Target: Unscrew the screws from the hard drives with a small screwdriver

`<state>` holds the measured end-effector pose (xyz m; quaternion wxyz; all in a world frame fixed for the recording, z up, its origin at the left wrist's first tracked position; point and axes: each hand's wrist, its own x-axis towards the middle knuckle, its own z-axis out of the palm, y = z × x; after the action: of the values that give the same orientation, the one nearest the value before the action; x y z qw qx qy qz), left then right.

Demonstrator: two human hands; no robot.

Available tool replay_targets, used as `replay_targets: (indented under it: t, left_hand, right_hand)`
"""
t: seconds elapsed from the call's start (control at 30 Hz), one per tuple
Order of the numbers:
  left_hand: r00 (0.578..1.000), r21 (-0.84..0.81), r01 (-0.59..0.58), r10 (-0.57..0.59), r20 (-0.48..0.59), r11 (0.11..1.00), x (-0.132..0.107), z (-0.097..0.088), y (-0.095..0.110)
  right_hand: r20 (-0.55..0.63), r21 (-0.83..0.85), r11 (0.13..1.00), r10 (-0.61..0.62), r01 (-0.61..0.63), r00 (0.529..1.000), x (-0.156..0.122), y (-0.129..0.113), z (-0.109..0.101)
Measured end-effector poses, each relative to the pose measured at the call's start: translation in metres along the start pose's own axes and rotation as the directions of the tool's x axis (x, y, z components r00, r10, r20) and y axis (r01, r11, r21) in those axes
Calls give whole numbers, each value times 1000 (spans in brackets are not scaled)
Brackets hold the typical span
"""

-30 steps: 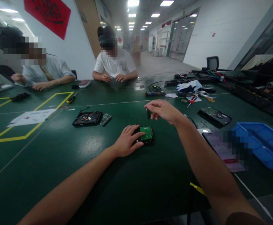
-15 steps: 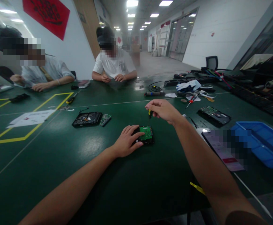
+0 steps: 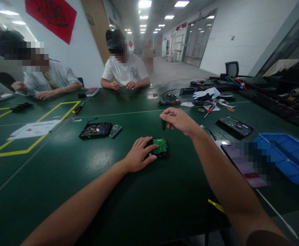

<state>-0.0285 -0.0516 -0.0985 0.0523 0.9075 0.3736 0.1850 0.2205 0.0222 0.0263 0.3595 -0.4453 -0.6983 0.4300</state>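
A hard drive (image 3: 165, 152) lies on the green table with its green circuit board (image 3: 160, 145) facing up. My left hand (image 3: 139, 153) grips it from the left; the thumb is along the near edge, one finger rests on the board and the others reach over the left end. In my right hand (image 3: 178, 120) a screwdriver (image 3: 163, 125) is pinched by its dark handle, nearly upright above the board's far right corner. Its thin shaft points down there; whether the tip sits in a screw is too small to tell.
Left of my hands lie an opened drive casing (image 3: 95, 130) and a loose circuit board (image 3: 116, 131). Another hard drive (image 3: 234, 127), a phone (image 3: 244, 164) and a blue tray (image 3: 287, 153) lie to the right. A red-handled screwdriver (image 3: 209, 110) is farther back. Two people sit across the table.
The screwdriver's handle has turned in my right fingers; its yellow marking no longer shows. My left hand and the hard drive have stayed in place.
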Motion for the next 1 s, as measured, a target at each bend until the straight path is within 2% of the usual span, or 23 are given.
replay_targets:
  t: [0.13, 0.33, 0.43, 0.57, 0.8, 1.0]
  left_hand:
    - [1000, -4, -3, 3, -9, 1000, 0, 1, 0]
    - [1000, -3, -5, 5, -2, 1000, 0, 0, -1]
    - [1000, 1, -2, 2, -3, 1000, 0, 1, -2]
    - [1000, -3, 2, -2, -4, 1000, 0, 2, -1]
    - [1000, -5, 4, -4, 4, 1000, 0, -2, 1]
    - [1000, 7, 6, -6, 6, 1000, 0, -1, 0]
  right_hand:
    - [37, -33, 999, 2, 0, 999, -1, -1, 2]
    - [54, 20, 1000, -11, 10, 998, -3, -3, 2]
    - [123, 61, 996, -64, 57, 990, -3, -3, 1]
    - [190, 103, 994, -66, 47, 979, -3, -5, 2]
    - [75, 23, 999, -43, 42, 996, -5, -8, 1]
    - [25, -34, 999, -18, 19, 1000, -1, -2, 0]
